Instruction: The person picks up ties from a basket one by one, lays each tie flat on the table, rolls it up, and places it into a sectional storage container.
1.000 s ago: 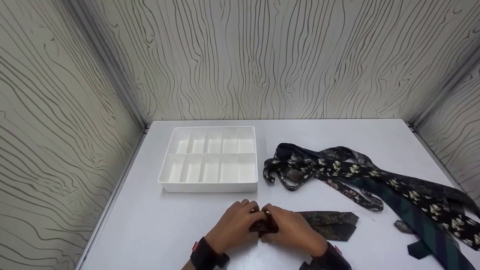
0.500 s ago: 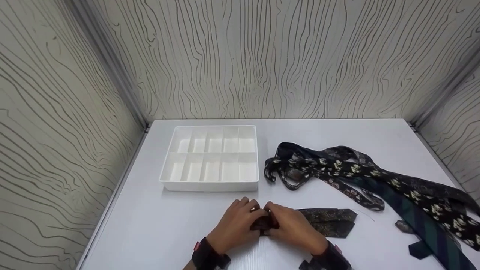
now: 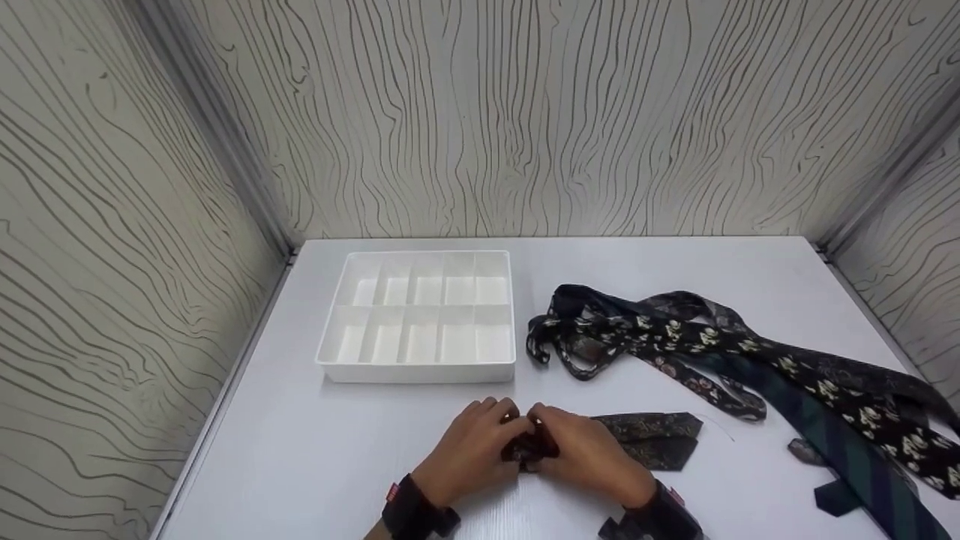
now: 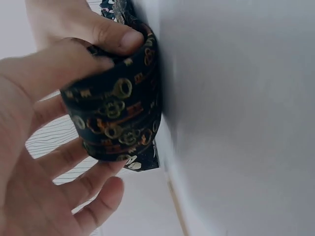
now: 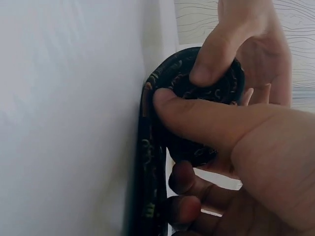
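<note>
A dark necktie (image 3: 660, 439) with a pattern of small keys is wound into a thick roll at its left end. Both hands hold that roll (image 4: 115, 115) upright on its edge at the table surface, in front of the white tray. My left hand (image 3: 472, 450) grips it from the left, my right hand (image 3: 589, 457) from the right. In the right wrist view the thumbs press on the side of the coil (image 5: 224, 91), where its spiral layers show. The tie's pointed wide end lies flat to the right of my right hand. From the head view, the fingers mostly hide the roll.
A white divided tray (image 3: 416, 373) stands behind the hands, with bare compartments. Several other neckties lie tangled at the right, among them a black floral one (image 3: 709, 337) and a green-and-navy striped one (image 3: 814, 420). Patterned walls (image 3: 510, 120) enclose the white table (image 3: 270, 450).
The flat end of the necktie has drawn left toward the hands, and less of it shows beyond my right hand. Both hands stay in nearly the same place on the roll.
</note>
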`<control>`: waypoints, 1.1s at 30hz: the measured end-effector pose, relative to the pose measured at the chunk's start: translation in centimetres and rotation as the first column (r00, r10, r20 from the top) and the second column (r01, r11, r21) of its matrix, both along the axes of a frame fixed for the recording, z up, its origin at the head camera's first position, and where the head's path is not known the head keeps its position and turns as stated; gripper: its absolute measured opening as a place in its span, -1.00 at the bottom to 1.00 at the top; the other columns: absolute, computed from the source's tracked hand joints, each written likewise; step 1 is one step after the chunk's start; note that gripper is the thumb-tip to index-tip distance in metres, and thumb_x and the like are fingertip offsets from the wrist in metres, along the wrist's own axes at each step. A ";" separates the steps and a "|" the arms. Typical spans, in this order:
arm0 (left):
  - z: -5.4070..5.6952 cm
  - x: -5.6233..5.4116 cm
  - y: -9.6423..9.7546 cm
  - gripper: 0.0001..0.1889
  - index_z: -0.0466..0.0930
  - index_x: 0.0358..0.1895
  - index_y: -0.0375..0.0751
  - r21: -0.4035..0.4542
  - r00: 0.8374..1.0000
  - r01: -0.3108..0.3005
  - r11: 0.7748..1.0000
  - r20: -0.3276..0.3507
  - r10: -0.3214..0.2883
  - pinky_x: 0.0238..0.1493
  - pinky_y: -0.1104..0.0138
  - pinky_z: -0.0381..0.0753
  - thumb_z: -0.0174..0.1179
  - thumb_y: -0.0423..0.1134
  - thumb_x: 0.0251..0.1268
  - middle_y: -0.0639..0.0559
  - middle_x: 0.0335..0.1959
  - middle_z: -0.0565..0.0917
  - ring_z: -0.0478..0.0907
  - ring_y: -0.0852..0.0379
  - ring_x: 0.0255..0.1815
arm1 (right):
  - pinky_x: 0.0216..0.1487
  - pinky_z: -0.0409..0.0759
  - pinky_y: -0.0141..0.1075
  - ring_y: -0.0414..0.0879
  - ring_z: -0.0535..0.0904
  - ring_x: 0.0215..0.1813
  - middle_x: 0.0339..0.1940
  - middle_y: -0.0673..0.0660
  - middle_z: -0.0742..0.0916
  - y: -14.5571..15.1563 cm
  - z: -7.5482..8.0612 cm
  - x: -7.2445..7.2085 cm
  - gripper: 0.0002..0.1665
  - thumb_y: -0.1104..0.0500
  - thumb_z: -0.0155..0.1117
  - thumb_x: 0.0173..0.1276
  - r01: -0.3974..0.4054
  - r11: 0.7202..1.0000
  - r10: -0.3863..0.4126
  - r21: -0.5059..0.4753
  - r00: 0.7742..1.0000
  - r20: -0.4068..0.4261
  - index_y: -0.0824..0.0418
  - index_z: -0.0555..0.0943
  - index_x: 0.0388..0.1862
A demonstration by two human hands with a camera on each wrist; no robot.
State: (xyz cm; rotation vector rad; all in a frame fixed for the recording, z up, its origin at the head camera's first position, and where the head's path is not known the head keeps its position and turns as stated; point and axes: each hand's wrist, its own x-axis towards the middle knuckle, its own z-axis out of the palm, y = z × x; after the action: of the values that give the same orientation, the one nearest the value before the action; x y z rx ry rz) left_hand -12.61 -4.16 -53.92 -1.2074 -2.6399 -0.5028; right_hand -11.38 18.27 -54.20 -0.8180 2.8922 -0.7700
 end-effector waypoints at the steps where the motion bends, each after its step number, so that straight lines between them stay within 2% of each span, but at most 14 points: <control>1: 0.0 0.0 0.0 -0.60 0.70 0.02 0.16 0.005 1.000 0.000 1.000 -0.003 0.000 -0.03 0.36 0.56 0.59 0.00 0.10 0.19 -0.07 0.66 0.54 0.20 -0.10 | -0.12 0.71 -0.14 -0.08 0.74 -0.09 -0.08 -0.09 0.76 0.0 0.0 0.0 -0.39 -0.05 0.66 0.17 -0.002 1.000 0.002 0.003 1.000 -0.005 -0.03 0.55 0.14; 5: -0.1 0.0 0.1 -0.57 0.71 0.06 0.17 0.026 1.000 -0.008 1.000 -0.026 0.009 -0.03 0.36 0.56 0.58 0.09 0.13 0.20 -0.09 0.66 0.54 0.21 -0.11 | -0.09 0.73 -0.11 -0.06 0.75 -0.08 -0.07 -0.07 0.77 0.0 0.1 0.0 -0.37 -0.02 0.66 0.17 -0.006 1.000 0.006 0.015 1.000 -0.023 0.00 0.57 0.17; 8: -0.1 0.0 0.2 -0.54 0.70 0.09 0.18 0.031 0.999 -0.017 0.999 -0.043 0.018 -0.06 0.37 0.56 0.58 0.09 0.11 0.20 -0.10 0.67 0.54 0.21 -0.13 | -0.07 0.74 -0.10 -0.06 0.75 -0.07 -0.06 -0.07 0.77 0.0 0.0 -0.1 -0.37 -0.03 0.67 0.16 -0.002 1.000 0.002 0.005 1.000 -0.006 0.01 0.58 0.16; 11: 0.0 0.0 0.2 -0.57 0.73 0.01 0.18 0.020 0.998 -0.027 0.999 -0.056 0.028 -0.10 0.38 0.54 0.61 0.05 0.04 0.21 -0.14 0.67 0.52 0.21 -0.16 | -0.05 0.73 -0.12 -0.08 0.75 -0.03 -0.01 -0.09 0.78 0.0 -0.1 -0.1 -0.35 -0.08 0.66 0.17 -0.006 1.000 0.006 -0.024 1.000 0.012 -0.04 0.58 0.19; 13: 0.1 0.0 0.2 -0.58 0.75 -0.01 0.18 0.019 0.998 -0.032 0.999 -0.053 0.033 -0.10 0.38 0.53 0.62 0.05 0.02 0.21 -0.15 0.68 0.52 0.21 -0.16 | -0.05 0.72 -0.13 -0.09 0.75 -0.03 -0.01 -0.10 0.78 0.1 -0.1 -0.1 -0.36 -0.06 0.65 0.19 -0.014 0.999 0.014 -0.033 1.000 0.006 -0.05 0.57 0.21; 16: 0.1 0.1 0.2 -0.49 0.72 0.11 0.19 0.000 0.998 -0.042 0.999 -0.043 0.042 -0.07 0.35 0.53 0.60 0.05 0.03 0.20 -0.12 0.67 0.53 0.20 -0.12 | -0.05 0.74 -0.11 -0.05 0.75 -0.05 -0.03 -0.05 0.78 0.1 -0.3 -0.1 -0.35 0.03 0.64 0.17 -0.026 1.000 0.025 -0.008 0.999 -0.020 0.02 0.57 0.22; 19: 0.1 0.1 0.2 -0.45 0.68 0.17 0.21 -0.021 0.998 -0.040 0.999 -0.038 0.039 -0.05 0.35 0.54 0.59 0.09 0.07 0.20 -0.10 0.67 0.54 0.20 -0.10 | -0.03 0.74 -0.09 -0.04 0.76 -0.03 -0.02 -0.04 0.78 0.3 -0.4 -0.1 -0.32 0.02 0.66 0.15 -0.025 1.000 0.025 0.003 1.000 -0.006 0.04 0.57 0.22; 23: 0.0 0.1 0.2 -0.52 0.73 0.08 0.21 -0.032 0.999 -0.035 0.999 -0.043 0.034 -0.05 0.36 0.52 0.60 0.10 0.04 0.22 -0.10 0.67 0.52 0.21 -0.10 | -0.04 0.71 -0.14 -0.13 0.73 -0.02 -0.01 -0.12 0.77 0.3 -0.2 -0.1 -0.34 -0.11 0.65 0.18 -0.019 1.000 0.020 -0.023 0.998 0.055 -0.07 0.56 0.21; 28: -0.1 0.2 0.3 -0.49 0.68 0.15 0.21 -0.018 0.999 -0.024 1.000 -0.033 0.024 -0.04 0.35 0.53 0.57 0.11 0.12 0.20 -0.08 0.66 0.53 0.21 -0.09 | -0.03 0.73 -0.07 -0.05 0.75 -0.01 -0.02 -0.07 0.78 0.3 -0.2 0.0 -0.34 -0.06 0.67 0.18 -0.013 1.000 0.013 0.002 0.999 0.041 0.00 0.56 0.20; 33: -0.2 0.3 0.4 -0.55 0.72 0.05 0.22 -0.003 1.000 -0.019 1.000 -0.018 0.019 -0.04 0.35 0.52 0.59 0.07 0.06 0.20 -0.10 0.64 0.51 0.21 -0.10 | -0.02 0.72 -0.11 -0.12 0.74 -0.01 -0.03 -0.12 0.77 0.4 -0.1 0.0 -0.40 -0.12 0.63 0.21 -0.022 1.000 0.022 -0.010 0.997 0.072 -0.07 0.57 0.15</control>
State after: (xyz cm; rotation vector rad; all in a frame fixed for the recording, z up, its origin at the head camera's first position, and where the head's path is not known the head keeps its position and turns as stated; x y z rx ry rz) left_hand -12.35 -3.78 -54.14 -1.1804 -2.6354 -0.4823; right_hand -11.35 18.66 -54.28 -0.8043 2.8140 -0.7948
